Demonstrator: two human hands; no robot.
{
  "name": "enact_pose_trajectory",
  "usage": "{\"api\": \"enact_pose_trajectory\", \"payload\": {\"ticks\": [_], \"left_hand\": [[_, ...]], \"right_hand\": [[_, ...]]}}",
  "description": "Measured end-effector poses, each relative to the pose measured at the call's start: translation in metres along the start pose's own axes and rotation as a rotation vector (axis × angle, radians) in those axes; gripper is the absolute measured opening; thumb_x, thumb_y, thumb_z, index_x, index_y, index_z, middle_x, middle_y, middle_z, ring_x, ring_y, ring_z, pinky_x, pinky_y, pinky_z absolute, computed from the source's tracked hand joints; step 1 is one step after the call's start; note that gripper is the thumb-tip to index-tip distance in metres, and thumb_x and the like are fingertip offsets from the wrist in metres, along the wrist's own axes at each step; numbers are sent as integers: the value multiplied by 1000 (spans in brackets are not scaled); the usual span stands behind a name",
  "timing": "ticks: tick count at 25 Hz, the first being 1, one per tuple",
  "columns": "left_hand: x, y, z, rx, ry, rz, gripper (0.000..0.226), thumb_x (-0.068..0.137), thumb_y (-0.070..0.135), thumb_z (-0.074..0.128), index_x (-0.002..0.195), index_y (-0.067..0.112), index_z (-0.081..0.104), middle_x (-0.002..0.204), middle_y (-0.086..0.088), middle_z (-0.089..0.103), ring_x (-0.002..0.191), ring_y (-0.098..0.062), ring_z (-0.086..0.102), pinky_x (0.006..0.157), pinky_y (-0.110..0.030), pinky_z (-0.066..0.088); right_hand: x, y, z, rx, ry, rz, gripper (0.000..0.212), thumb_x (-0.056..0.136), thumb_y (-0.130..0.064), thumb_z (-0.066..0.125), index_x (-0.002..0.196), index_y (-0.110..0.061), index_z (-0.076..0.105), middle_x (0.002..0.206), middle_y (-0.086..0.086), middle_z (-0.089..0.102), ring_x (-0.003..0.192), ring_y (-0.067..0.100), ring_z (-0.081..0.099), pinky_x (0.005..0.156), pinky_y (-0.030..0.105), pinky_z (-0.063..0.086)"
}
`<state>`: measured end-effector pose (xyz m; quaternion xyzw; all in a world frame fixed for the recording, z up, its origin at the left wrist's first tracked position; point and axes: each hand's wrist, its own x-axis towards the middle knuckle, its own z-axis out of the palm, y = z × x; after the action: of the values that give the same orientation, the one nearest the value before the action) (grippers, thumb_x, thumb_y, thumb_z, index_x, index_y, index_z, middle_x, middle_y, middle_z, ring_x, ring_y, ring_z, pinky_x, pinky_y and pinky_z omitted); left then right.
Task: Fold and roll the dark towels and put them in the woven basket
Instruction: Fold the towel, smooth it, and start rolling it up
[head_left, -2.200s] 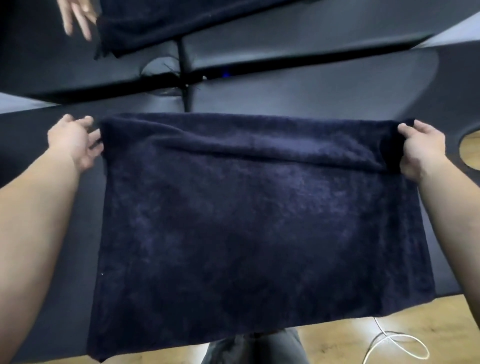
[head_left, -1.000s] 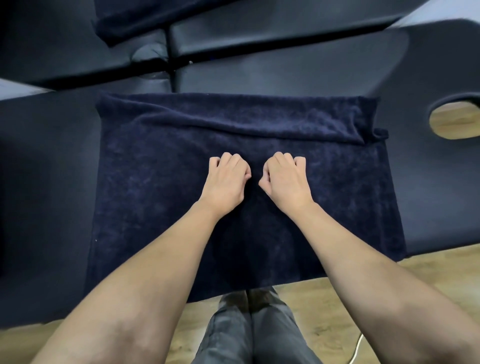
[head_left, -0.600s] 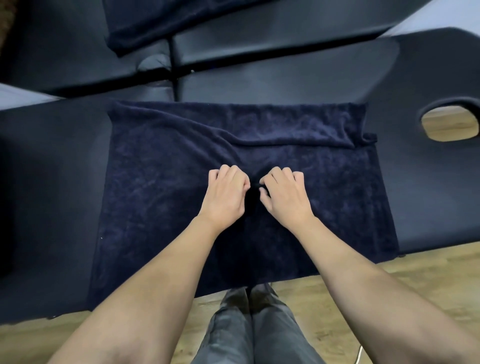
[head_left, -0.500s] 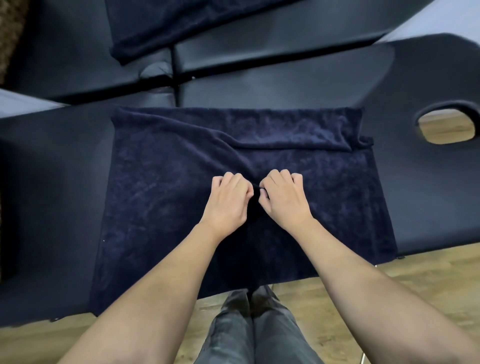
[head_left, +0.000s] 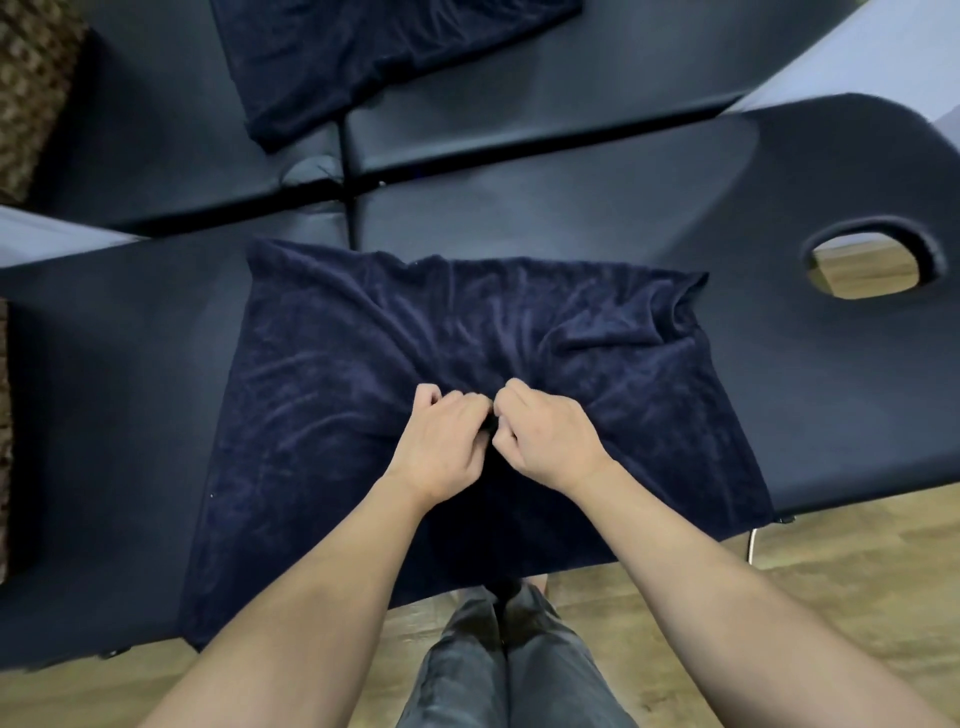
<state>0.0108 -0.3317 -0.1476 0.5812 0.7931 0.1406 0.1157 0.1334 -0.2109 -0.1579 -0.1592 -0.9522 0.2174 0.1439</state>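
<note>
Head view: a dark navy terry towel (head_left: 332, 395) lies spread on the black padded massage table (head_left: 779, 364), its near edge hanging over the side. Left hand (head_left: 441, 441) and right hand (head_left: 545, 441) sit knuckle to knuckle at the middle, fingers of both curled in and pinching up a bunch of the cloth, with creases fanning away toward the far edge. A second dark towel (head_left: 332, 57) lies on the far table. A brown woven surface (head_left: 31, 88) shows at the upper left.
</note>
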Motion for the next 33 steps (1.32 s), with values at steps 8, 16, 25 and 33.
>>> {"api": "enact_pose_trajectory", "payload": {"ticks": [8, 16, 25, 33], "left_hand": [[37, 1, -12, -33, -149, 8, 31, 102, 46, 46, 92, 23, 63, 73, 14, 56, 72, -15, 60, 81, -34, 42], [207, 61, 16, 127, -187, -30, 35, 103, 33, 46, 137, 27, 57, 142, 6, 54, 131, -21, 45, 109, -41, 31], [316, 99, 63, 131, -383, 62, 19, 103, 44, 45, 108, 27, 51, 113, 0, 56, 118, -27, 46, 92, -48, 32], [384, 92, 38, 141, -114, 254, 20, 106, 37, 37, 112, 20, 46, 102, -12, 68, 87, -42, 59, 73, -44, 42]], "right_hand": [[-23, 74, -28, -85, 188, 731, 16, 93, -22, 61, 107, -12, 62, 109, 12, 58, 98, 37, 54, 85, 49, 45], [-37, 132, -48, -151, 124, 1227, 60, 96, -46, 60, 146, -17, 44, 139, 8, 51, 124, 32, 44, 100, 49, 34], [-37, 139, -47, -90, 206, 1206, 28, 104, -43, 44, 108, -16, 48, 86, 3, 63, 81, 32, 62, 67, 41, 38], [-44, 170, -73, -71, 233, 1266, 36, 100, -58, 43, 100, -22, 41, 75, 1, 55, 64, 29, 46, 61, 37, 36]]}}
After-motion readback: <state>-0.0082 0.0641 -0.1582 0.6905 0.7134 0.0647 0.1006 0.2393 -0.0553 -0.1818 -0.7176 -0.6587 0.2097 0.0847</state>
